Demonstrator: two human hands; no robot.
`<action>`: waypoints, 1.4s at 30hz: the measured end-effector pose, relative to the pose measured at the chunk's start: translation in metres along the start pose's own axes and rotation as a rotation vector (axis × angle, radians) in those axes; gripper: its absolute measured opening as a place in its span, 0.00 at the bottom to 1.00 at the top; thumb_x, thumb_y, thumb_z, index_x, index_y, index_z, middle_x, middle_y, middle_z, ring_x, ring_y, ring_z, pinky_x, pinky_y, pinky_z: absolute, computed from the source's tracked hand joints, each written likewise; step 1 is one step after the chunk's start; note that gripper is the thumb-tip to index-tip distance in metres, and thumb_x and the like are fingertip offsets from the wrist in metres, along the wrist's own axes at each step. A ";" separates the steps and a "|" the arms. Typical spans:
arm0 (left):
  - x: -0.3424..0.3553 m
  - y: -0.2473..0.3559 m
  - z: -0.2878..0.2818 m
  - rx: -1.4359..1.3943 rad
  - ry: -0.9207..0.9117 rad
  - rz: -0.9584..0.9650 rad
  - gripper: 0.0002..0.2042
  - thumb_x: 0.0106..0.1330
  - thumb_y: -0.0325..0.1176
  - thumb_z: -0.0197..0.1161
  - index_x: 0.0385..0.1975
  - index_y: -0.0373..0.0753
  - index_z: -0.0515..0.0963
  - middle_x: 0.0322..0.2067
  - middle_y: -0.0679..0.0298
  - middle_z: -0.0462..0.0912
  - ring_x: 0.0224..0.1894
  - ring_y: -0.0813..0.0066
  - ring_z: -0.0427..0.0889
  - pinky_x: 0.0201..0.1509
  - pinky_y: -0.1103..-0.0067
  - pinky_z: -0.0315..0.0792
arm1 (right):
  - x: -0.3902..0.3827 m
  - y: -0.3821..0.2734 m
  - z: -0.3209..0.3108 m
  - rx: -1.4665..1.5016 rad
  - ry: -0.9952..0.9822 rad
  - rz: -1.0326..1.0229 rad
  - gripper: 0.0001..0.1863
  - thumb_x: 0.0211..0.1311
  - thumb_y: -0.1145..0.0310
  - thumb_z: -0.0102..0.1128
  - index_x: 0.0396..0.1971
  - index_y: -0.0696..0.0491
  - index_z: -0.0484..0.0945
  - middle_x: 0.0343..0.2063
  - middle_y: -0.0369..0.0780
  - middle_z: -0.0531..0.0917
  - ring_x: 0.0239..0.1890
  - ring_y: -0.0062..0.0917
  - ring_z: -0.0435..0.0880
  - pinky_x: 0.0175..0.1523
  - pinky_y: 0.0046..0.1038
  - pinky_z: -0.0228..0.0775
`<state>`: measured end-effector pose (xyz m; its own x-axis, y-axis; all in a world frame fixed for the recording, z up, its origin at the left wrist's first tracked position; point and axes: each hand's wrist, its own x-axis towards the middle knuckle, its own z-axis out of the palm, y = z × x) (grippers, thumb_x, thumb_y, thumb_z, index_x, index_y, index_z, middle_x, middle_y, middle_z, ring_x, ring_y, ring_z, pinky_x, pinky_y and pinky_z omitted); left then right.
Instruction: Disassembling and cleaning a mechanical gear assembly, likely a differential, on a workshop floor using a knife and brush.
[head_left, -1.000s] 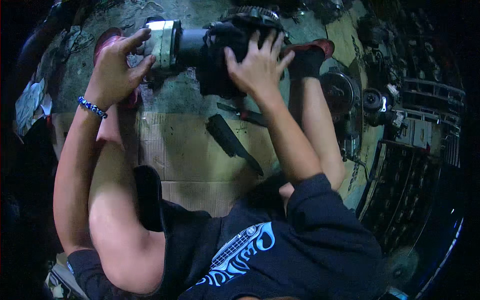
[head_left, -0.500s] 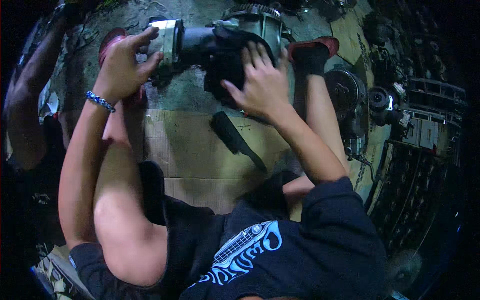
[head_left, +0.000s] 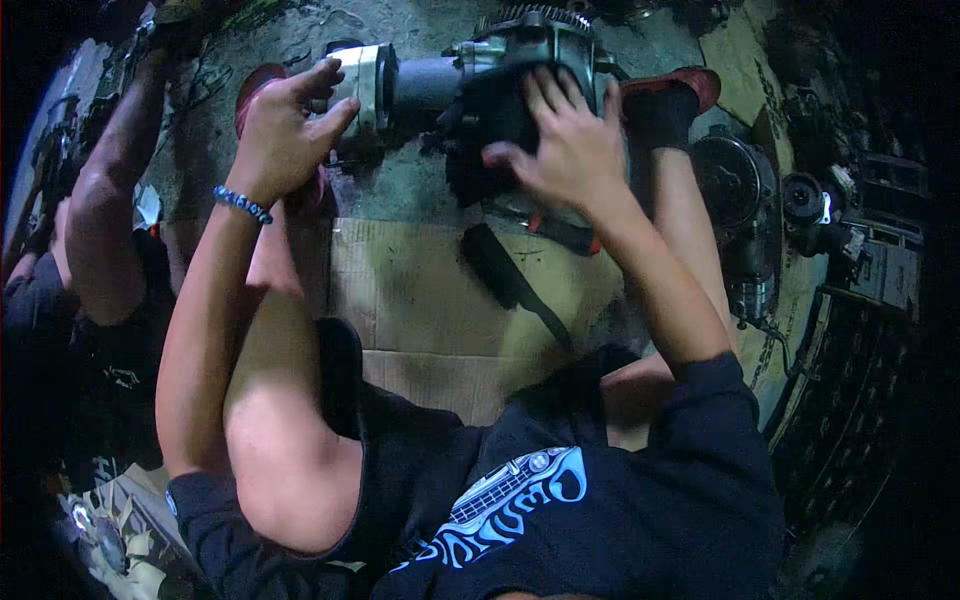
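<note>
Rag [head_left: 490, 125] at upper centre, bunched against the housing [head_left: 550, 48], and the right hand [head_left: 575, 140] lies flat over it, fingers spread, nothing clenched! Over at upper left, the left hand [head_left: 290, 130] curves by the pale collar [head_left: 368, 85], thumb and forefinger apart; whether it grips, I can't tell. Here's the danger, I'd say: without a firm left hold, a hard push could roll the housing, or the rag could slip and run fingertips onto the gear teeth [head_left: 530, 16]. Against a second ago, more housing shows past the rag, and a co-worker's arm [head_left: 108, 215] now reaches in at left!
</note>
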<state>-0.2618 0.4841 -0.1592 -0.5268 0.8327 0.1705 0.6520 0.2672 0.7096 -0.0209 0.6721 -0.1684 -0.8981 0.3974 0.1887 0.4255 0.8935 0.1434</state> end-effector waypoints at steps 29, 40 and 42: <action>-0.009 0.015 -0.011 0.106 -0.207 -0.032 0.25 0.55 0.31 0.69 0.52 0.27 0.73 0.48 0.50 0.81 0.52 0.66 0.80 0.56 0.76 0.72 | 0.014 -0.027 0.013 0.298 0.151 -0.121 0.17 0.44 0.70 0.61 0.39 0.47 0.78 0.37 0.37 0.76 0.47 0.31 0.74 0.49 0.36 0.63; 0.009 0.035 -0.009 0.143 -0.235 0.017 0.24 0.55 0.31 0.68 0.52 0.29 0.74 0.45 0.52 0.83 0.43 0.69 0.83 0.52 0.76 0.73 | 0.027 0.002 0.020 0.364 0.111 -0.478 0.14 0.35 0.66 0.65 0.29 0.46 0.78 0.32 0.34 0.75 0.43 0.26 0.74 0.39 0.31 0.66; 0.009 0.033 -0.012 0.165 -0.205 0.056 0.24 0.55 0.31 0.67 0.52 0.30 0.74 0.44 0.53 0.83 0.37 0.73 0.82 0.48 0.77 0.74 | 0.026 0.002 0.021 0.384 0.109 -0.459 0.14 0.35 0.66 0.66 0.28 0.46 0.78 0.30 0.34 0.75 0.42 0.25 0.73 0.37 0.31 0.66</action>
<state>-0.2514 0.4949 -0.1259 -0.3769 0.9248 0.0525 0.7660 0.2793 0.5790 -0.0458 0.6882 -0.1838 -0.9550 -0.0522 0.2920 -0.0916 0.9882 -0.1230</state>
